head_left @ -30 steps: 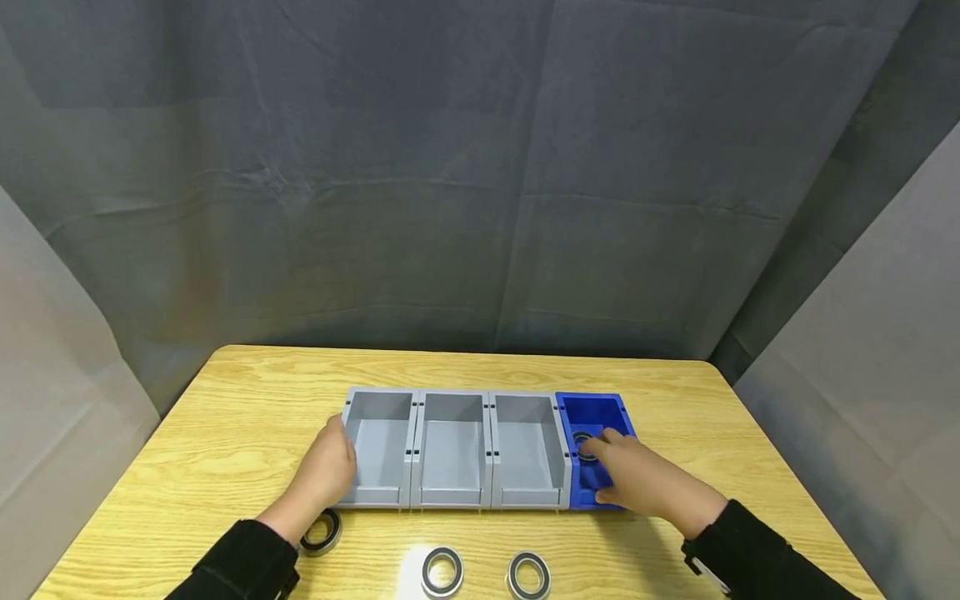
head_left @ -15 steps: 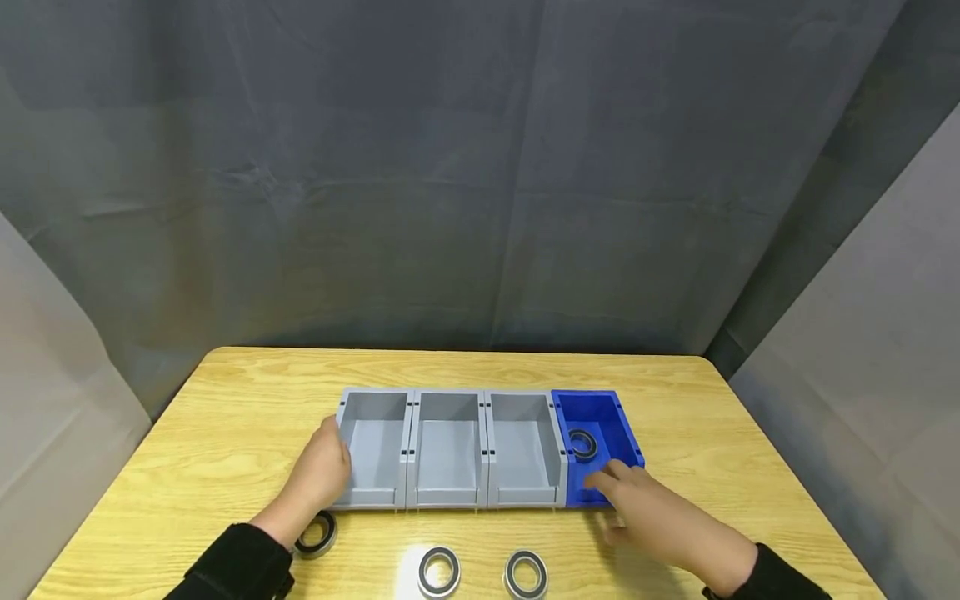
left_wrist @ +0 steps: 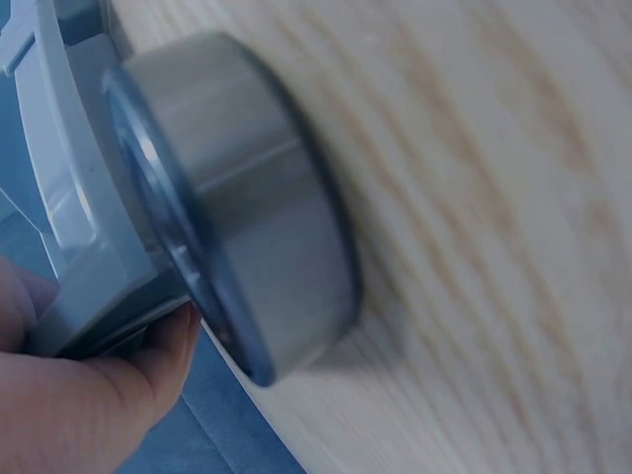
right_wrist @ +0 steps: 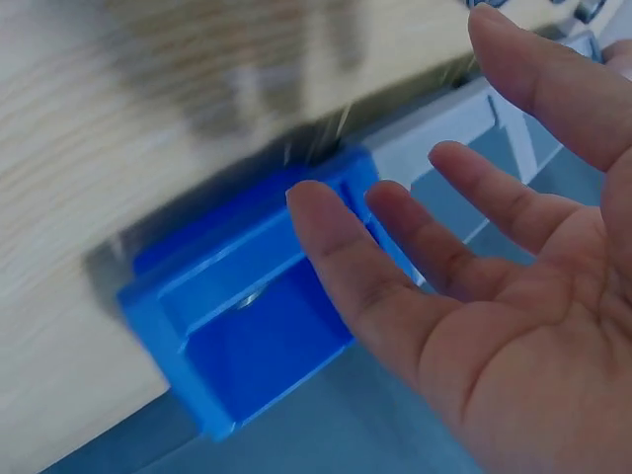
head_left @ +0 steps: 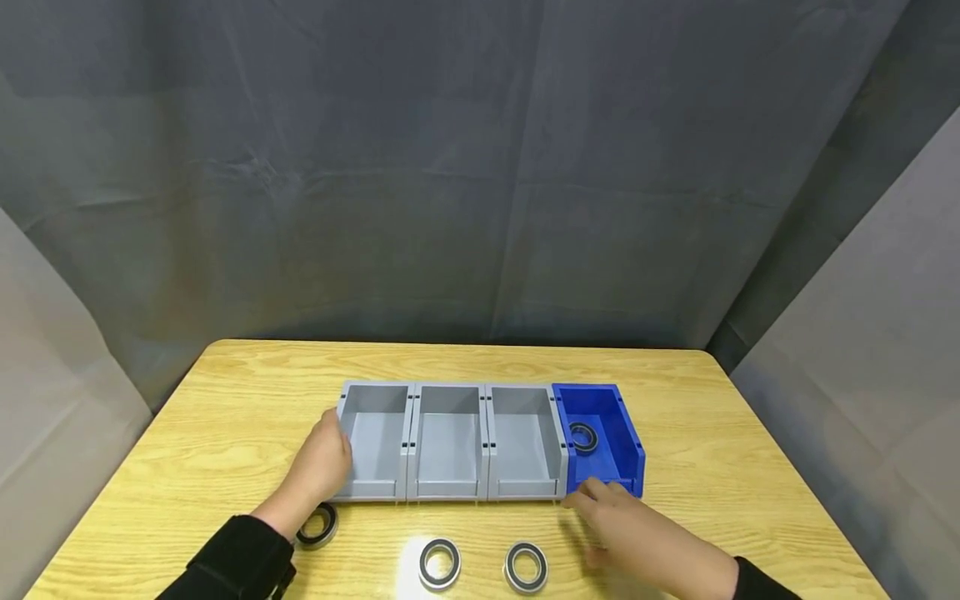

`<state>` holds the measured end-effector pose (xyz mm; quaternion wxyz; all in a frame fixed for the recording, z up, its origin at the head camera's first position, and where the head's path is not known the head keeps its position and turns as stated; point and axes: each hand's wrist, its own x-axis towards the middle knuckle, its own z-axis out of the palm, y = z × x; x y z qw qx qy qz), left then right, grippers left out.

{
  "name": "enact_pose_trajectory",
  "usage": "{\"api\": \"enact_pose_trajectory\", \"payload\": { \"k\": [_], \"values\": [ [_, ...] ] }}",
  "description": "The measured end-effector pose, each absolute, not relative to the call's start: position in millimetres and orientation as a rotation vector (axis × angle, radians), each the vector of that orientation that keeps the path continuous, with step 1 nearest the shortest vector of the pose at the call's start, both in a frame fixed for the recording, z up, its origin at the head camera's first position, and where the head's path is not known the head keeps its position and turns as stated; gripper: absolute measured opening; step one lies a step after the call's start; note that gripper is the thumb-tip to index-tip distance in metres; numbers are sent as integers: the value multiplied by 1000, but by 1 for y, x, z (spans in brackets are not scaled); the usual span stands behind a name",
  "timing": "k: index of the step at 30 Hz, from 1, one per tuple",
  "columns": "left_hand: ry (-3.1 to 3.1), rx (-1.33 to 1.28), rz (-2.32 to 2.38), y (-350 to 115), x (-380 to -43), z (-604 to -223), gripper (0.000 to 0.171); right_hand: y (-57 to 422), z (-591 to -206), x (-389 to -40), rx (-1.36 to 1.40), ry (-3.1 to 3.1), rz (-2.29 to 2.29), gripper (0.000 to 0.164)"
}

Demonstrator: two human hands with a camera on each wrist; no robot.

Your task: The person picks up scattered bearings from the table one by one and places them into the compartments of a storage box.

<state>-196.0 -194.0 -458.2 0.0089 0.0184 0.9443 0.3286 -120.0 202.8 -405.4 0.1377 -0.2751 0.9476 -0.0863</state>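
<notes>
1. Presently, the right hand (head_left: 611, 527) is held at the front of the blue bin (head_left: 621, 429), its fingers spread apart and loosely extended; nothing is held. Whether the bin's front lip is touched cannot be told.
2. Key relation: from the right fingertips, the nearest loose bearing (head_left: 510, 567) is found towards the near edge of the worktop (head_left: 255, 433) and to the left. It is laid flat; being round, no long axis is shown. It is approached more closely by the right hand than by the left.
3. By the left hand (head_left: 322, 461), the outer wall of the left-end grey bin (head_left: 375, 490) is gripped between thumb and fingers, on the side facing the worktop's left edge.
4. Bearings counted: four. Three are seen on the worktop: the one noted above, a middle bearing (head_left: 424, 564), and a left bearing (head_left: 331, 523) partly covered by the left wrist. An inner bearing (head_left: 593, 438) is contained in the blue bin, near its left wall.
5. Bins counted: four, one blue and three grey. The second grey bin (head_left: 447, 490) and third grey bin (head_left: 527, 489) are placed between the end ones; the row is aligned roughly with the worktop's far edge.
</notes>
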Motion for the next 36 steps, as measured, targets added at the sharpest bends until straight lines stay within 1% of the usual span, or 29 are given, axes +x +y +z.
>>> {"api": "enact_pose_trajectory", "payload": {
  "k": [2,8,17,22,25,36],
  "values": [
    [2952,55,1024,-194,-196,-458,48,197,-406,-119,-775,2705,-251,57],
    [2959,54,1031,-192,-197,-457,47,176,-405,-116,-763,2597,-300,48],
    [2966,50,1034,-190,-196,-454,47,148,-410,-115,-831,2521,-331,51],
    [2963,46,1039,-190,-196,-454,46,144,-418,-113,-923,2501,-338,49],
    [2969,44,1033,-190,-196,-454,46,143,-422,-112,-970,2502,-329,52],
    [2955,33,1031,-193,-195,-456,47,140,-435,-109,-1062,2551,-255,51]
  ]
}}
